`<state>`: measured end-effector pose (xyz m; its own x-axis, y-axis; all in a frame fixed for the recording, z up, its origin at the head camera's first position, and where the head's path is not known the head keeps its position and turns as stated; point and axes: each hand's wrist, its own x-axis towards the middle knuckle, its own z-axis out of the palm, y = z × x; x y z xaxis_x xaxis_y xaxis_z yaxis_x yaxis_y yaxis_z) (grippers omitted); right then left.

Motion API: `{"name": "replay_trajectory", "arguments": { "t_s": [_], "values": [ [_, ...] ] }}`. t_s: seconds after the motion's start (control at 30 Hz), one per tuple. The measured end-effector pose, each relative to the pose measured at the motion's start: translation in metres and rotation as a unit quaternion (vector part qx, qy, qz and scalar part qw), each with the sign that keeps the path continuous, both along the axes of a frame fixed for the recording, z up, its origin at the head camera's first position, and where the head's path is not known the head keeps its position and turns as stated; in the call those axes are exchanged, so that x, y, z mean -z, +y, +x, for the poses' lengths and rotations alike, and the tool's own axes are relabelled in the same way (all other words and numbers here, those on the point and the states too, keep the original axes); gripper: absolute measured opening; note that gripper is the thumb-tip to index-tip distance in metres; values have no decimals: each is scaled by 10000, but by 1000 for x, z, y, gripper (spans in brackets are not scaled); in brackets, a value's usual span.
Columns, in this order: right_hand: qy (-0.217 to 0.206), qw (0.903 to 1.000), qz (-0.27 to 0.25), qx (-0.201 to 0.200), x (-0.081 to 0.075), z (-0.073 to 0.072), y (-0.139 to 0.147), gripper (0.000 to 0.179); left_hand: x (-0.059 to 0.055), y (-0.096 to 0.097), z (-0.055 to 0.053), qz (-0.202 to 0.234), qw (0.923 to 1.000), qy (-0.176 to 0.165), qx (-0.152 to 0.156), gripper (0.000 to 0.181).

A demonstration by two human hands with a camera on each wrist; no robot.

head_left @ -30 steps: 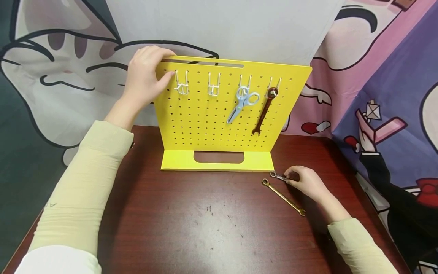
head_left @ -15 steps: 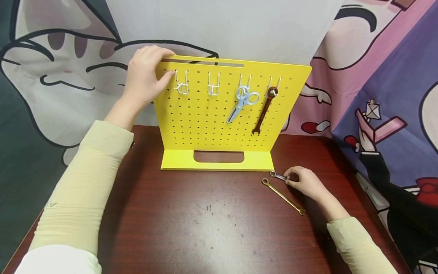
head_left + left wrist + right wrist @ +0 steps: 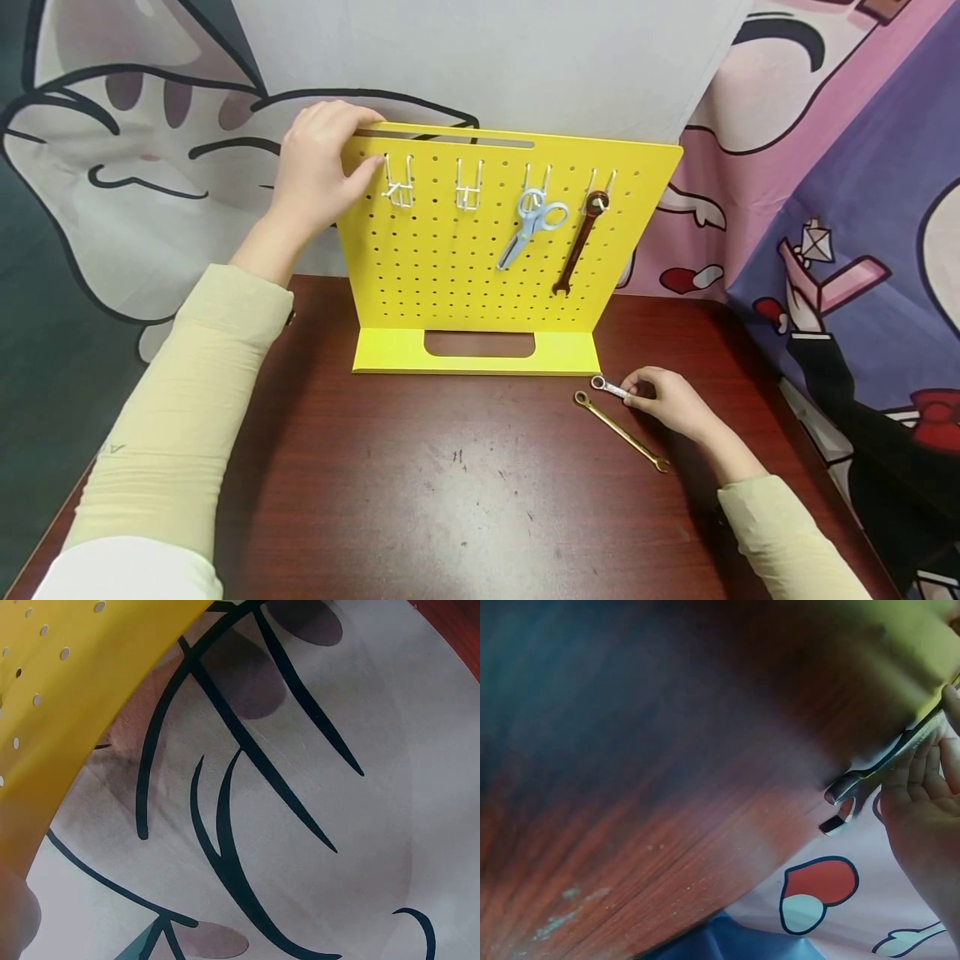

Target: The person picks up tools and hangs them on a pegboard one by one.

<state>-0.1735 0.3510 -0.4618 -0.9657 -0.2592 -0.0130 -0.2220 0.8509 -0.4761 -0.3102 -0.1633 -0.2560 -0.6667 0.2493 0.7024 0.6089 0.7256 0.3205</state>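
My left hand [image 3: 318, 162] grips the upper left corner of a yellow pegboard [image 3: 465, 271], thumb on the front and fingers over the top edge. In the left wrist view, only the board's edge [image 3: 82, 697] and a bit of a finger [image 3: 15, 919] show. At the right, my right hand [image 3: 670, 406] pinches a silver combination wrench [image 3: 611, 387]; its ring end points toward the board's base and its other end is hidden behind the hand. The right wrist view shows the wrench's open end [image 3: 844, 799] below the fingers. A gold combination wrench [image 3: 621, 431] lies just in front.
Several white hooks line the board's top. The two left ones, including the second hook [image 3: 468, 187], bear nothing. Light blue scissors [image 3: 532, 218] and a dark red-brown wrench [image 3: 581, 246] hang from the others. Cartoon-printed cloth surrounds the brown table [image 3: 420, 483].
The silver wrench's shank looks brighter, as if turned slightly, and the right hand has shifted very slightly. The left hand and the pegboard stay put.
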Motion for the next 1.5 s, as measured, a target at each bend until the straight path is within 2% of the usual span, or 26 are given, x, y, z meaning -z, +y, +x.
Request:
{"name": "replay_trajectory", "arguments": {
  "t_s": [0.5,0.77,1.07,1.5],
  "values": [
    [8,10000,-48,76,-8,1,-4,11,0,1,1,-3,10000,-30,-11,35],
    [31,9991,-372,186,-17,-3,-11,8,0,1,0,-1,10000,-23,8,35],
    [178,9964,-816,128,-32,-13,-39,9,0,0,1,16,10000,-31,14,34],
    [459,9875,-1504,76,-51,-31,-95,8,-1,1,1,-25,10000,-66,-37,35]
  ]
}}
